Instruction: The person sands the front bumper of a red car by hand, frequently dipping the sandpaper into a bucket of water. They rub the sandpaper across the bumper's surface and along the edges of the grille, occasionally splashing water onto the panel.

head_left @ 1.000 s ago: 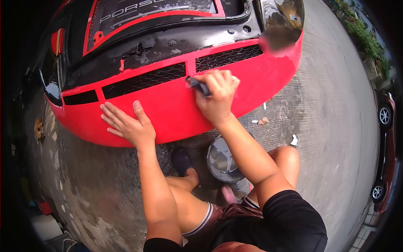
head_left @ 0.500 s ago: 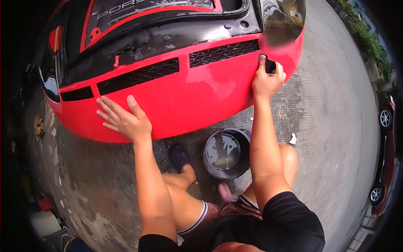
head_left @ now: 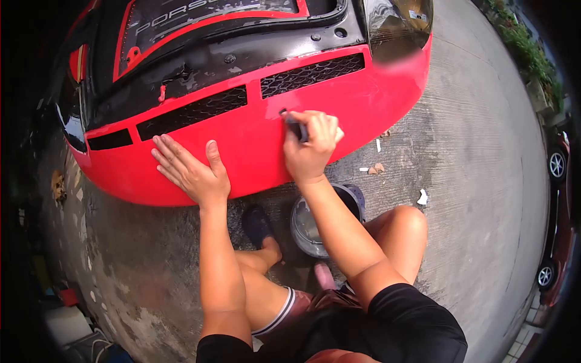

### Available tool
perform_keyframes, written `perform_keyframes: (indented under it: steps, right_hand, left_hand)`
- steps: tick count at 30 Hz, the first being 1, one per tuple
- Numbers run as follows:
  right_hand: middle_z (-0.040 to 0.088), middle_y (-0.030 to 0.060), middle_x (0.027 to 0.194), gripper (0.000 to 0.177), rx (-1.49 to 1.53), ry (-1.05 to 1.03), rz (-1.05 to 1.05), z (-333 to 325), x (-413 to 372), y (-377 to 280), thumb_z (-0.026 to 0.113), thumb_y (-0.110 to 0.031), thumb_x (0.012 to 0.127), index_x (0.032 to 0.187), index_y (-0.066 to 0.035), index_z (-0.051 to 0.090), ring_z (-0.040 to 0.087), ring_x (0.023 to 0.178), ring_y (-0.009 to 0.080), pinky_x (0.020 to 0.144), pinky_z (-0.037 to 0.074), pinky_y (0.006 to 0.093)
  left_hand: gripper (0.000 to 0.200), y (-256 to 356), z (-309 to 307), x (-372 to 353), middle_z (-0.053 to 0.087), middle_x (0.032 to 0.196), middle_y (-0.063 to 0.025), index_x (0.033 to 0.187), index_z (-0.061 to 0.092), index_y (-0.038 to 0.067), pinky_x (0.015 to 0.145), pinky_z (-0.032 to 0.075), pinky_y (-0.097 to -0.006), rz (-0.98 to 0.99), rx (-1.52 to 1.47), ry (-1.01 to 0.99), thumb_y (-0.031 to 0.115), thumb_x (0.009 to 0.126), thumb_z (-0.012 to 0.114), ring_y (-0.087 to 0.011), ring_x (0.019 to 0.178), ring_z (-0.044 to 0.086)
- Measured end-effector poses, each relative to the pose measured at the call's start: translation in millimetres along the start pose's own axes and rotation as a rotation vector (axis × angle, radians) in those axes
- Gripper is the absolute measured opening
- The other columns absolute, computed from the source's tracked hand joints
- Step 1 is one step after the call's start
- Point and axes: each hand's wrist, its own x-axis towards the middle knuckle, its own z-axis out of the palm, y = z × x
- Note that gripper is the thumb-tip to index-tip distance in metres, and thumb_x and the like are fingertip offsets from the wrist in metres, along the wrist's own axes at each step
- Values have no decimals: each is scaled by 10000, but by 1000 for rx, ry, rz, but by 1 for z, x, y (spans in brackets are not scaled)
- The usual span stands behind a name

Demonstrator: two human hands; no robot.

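Observation:
A glossy red car bumper point(head_left: 254, 154) with dark mesh vents curves across the view in front of me. My left hand point(head_left: 196, 172) lies flat on its left half, fingers stretched out and thumb apart, just under a vent. Right of the middle, my right hand point(head_left: 315, 145) grips a small dark pad point(head_left: 296, 128) against the painted surface, below the right-hand mesh vent point(head_left: 311, 75). Most of the pad is hidden by the fingers and palm. Wet patches and faint streaks show on the paint near the vents.
Below the bumper a dark bucket point(head_left: 305, 227) stands between my feet, partly behind my right forearm. White scraps point(head_left: 422, 197) and dry leaves lie on the wet concrete point(head_left: 478, 181). A dark headlight point(head_left: 396, 30) sits at the bumper's upper right. Another parked car point(head_left: 555, 224) is far right.
My right hand has swept left and slightly down across the bumper with the dark pad, from near the headlight. My left hand has shifted slightly right.

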Motion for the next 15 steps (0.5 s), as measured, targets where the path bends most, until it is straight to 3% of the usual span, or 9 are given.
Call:
perform_keyframes:
  steps: [4, 6, 8, 10, 12, 15]
  right_hand:
    - [720, -4, 908, 196, -30, -148, -266, -18, 8, 11, 838, -133, 739, 910, -173, 750, 643, 875, 217, 898, 369, 398]
    - [716, 37, 884, 145, -231, 38, 87, -40, 43, 81, 841, -237, 872, 885, -126, 750, 632, 854, 268, 807, 440, 439]
    - [708, 94, 807, 258, 29, 289, 637, -55, 58, 116, 850, -279, 914, 831, -64, 733, 640, 787, 276, 772, 473, 430]
    - [724, 62, 902, 168, -190, 199, 305, -36, 14, 83, 845, -225, 892, 893, -95, 739, 634, 857, 287, 798, 464, 442]
    - [695, 7, 959, 232, 49, -108, -21, -19, -42, -1, 826, -164, 743, 958, -187, 741, 624, 931, 225, 924, 363, 426]
    - [692, -13, 946, 261, -8, -125, -218, -28, -45, 15, 829, -178, 706, 952, -197, 744, 627, 930, 225, 917, 355, 425]
  left_hand:
    - [957, -2, -1, 1, 177, 1756, -245, 1683, 198, -13, 1274, 142, -651, 17, -20, -18, 659, 1055, 462, -475, 1619, 145]
    - [942, -1, -1, -5, 185, 1758, -235, 1684, 204, -9, 1280, 124, -646, 20, -35, -13, 650, 1060, 458, -469, 1622, 141]
    - [909, 17, -1, -9, 191, 1762, -219, 1686, 212, -1, 1288, 102, -634, 85, -22, -52, 626, 1072, 451, -442, 1630, 138]
    - [829, 41, 4, -16, 207, 1770, -173, 1686, 240, 16, 1299, 76, -609, 226, -38, -119, 552, 1091, 453, -388, 1642, 146]
    - [765, 57, 5, -22, 218, 1773, -149, 1686, 271, 41, 1300, 88, -600, 323, 47, -166, 492, 1097, 461, -363, 1644, 164]
    - [700, 33, 7, -19, 236, 1771, -137, 1684, 296, 62, 1296, 82, -608, 282, -158, -169, 431, 1109, 448, -365, 1640, 182]
